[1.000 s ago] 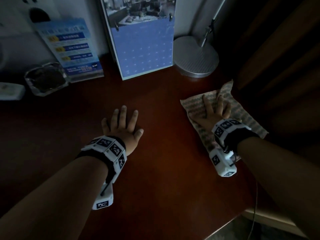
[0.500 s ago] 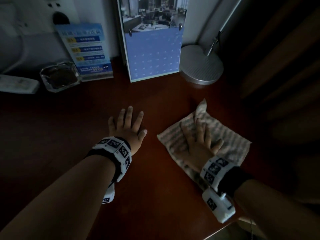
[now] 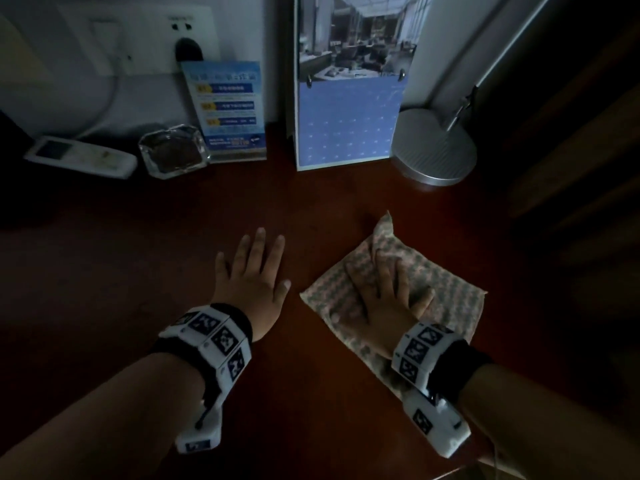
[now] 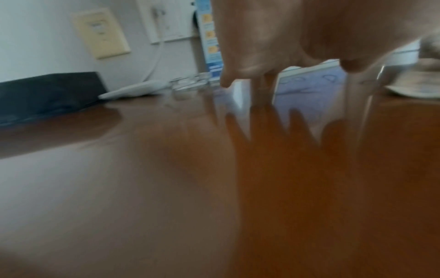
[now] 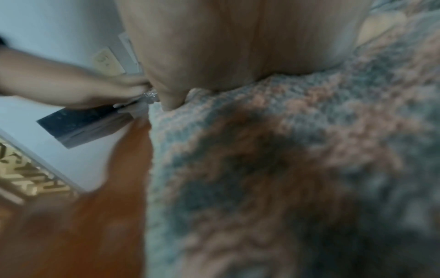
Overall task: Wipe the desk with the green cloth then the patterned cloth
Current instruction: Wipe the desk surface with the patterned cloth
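Observation:
The patterned cloth (image 3: 446,296), pink and grey-green, lies on the dark wooden desk (image 3: 173,265) right of centre, with one corner bunched up at its far end. My right hand (image 3: 384,292) presses flat on it with straight, spread fingers; the right wrist view shows the cloth (image 5: 285,159) close up under the palm (image 5: 238,41). My left hand (image 3: 254,268) rests flat on the bare desk just left of the cloth, fingers straight. In the left wrist view its fingers (image 4: 262,75) touch the glossy desk (image 4: 119,188). No green cloth is in view.
Along the back wall stand a blue calendar (image 3: 349,123), a blue leaflet stand (image 3: 230,109), a glass ashtray (image 3: 173,150), a white remote (image 3: 79,157) and a round metal lamp base (image 3: 436,147). The desk's front-right edge (image 3: 450,474) is near my right forearm.
My right hand has slid the patterned cloth leftward from the desk's right edge toward the middle, and one far corner has bunched up. The left hand has stayed flat on the desk.

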A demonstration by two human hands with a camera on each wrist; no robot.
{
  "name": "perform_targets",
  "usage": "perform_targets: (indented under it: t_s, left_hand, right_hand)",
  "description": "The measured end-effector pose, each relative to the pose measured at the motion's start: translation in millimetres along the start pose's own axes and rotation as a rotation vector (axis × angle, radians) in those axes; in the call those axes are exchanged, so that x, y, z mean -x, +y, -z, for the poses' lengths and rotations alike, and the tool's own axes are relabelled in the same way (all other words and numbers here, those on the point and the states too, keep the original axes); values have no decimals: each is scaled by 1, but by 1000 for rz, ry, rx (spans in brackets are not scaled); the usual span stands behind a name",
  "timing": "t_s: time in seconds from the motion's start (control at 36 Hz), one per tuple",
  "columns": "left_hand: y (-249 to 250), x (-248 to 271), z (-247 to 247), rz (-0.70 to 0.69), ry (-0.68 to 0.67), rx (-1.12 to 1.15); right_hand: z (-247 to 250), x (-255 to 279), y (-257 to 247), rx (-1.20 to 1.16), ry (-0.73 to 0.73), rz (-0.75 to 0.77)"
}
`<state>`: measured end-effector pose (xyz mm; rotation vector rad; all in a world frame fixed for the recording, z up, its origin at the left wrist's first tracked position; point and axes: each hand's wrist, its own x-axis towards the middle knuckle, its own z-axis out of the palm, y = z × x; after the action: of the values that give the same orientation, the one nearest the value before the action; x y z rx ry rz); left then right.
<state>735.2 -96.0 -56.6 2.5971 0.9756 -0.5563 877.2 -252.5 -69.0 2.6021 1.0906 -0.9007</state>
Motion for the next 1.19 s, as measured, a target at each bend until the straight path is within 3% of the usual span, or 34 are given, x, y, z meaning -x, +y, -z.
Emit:
perform_targets:
  t_s: [0.5, 0.83, 0.94, 1.06, 1.19]
  left_hand:
    - [-76, 86, -19, 156, -13, 5]
    - [-101, 92, -37, 138, -87, 70]
    - [-103, 93, -40, 122, -81, 65]
    - [-103, 93, -45, 129, -63, 45]
    - [-101, 91, -50, 144, -65, 34]
  right_hand:
    - [31, -33, -51, 6, 20, -53]
    - [-1, -19, -153, 233, -5, 285]
    - [5, -34, -156, 249, 4, 324]
    - [23, -60, -149, 173, 59, 260]
    - [33, -106, -150, 177, 21, 233]
